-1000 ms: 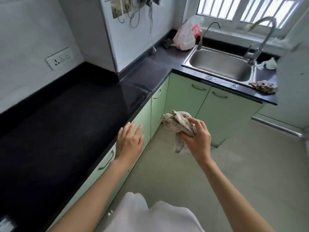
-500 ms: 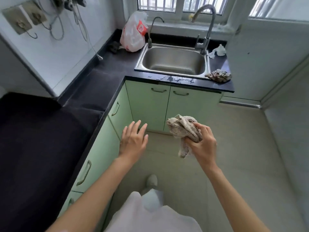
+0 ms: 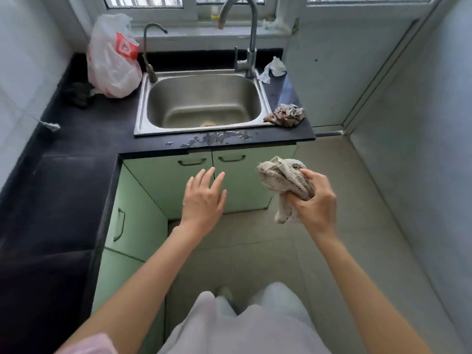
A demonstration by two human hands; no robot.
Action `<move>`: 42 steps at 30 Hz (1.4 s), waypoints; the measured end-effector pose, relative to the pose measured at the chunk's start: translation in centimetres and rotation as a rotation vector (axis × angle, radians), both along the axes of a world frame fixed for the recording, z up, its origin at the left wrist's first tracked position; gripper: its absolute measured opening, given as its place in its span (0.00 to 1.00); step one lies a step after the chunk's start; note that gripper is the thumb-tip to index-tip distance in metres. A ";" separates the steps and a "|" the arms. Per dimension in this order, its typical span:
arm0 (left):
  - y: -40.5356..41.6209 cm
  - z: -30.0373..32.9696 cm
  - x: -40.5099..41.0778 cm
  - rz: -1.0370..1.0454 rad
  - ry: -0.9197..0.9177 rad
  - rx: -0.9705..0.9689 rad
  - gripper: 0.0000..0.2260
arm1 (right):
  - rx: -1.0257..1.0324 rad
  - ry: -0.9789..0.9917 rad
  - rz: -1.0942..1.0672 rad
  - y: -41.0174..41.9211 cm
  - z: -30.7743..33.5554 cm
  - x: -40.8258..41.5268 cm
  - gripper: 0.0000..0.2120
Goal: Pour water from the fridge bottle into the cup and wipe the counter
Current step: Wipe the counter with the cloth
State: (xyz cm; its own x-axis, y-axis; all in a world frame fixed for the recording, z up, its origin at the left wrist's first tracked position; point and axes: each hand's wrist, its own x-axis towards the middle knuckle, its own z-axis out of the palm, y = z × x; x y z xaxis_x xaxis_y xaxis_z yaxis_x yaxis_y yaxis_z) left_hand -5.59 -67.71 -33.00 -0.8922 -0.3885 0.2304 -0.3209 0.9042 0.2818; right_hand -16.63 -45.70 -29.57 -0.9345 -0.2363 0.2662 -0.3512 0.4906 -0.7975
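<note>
Sink in counter, bag left, rag right

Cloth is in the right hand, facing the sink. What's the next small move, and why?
Probably carry the cloth in the right hand forward onto the wet patch on the counter edge before the sink; the left hand is free.

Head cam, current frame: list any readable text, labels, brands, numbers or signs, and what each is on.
No text can be read in this view.
Plastic bag: an orange-red patch with a white emblem, no legible letters.
Small yellowish item on the window sill: any label is too small and blurred to read.
Cloth in the right hand, the sink and the cabinet doors: no print visible.
</note>
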 end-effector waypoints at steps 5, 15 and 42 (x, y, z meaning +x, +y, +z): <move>-1.0 -0.6 -5.2 -0.059 0.003 0.002 0.19 | 0.026 0.009 -0.083 0.3 -0.7 -4.5 0.24; -2.4 -1.2 -18.1 -0.008 -0.029 0.005 0.20 | 0.081 0.039 -0.028 -0.6 -2.7 -18.9 0.24; -5.4 -2.6 -35.0 0.291 -0.195 0.043 0.22 | 0.283 0.158 0.499 -11.2 -3.9 -48.1 0.28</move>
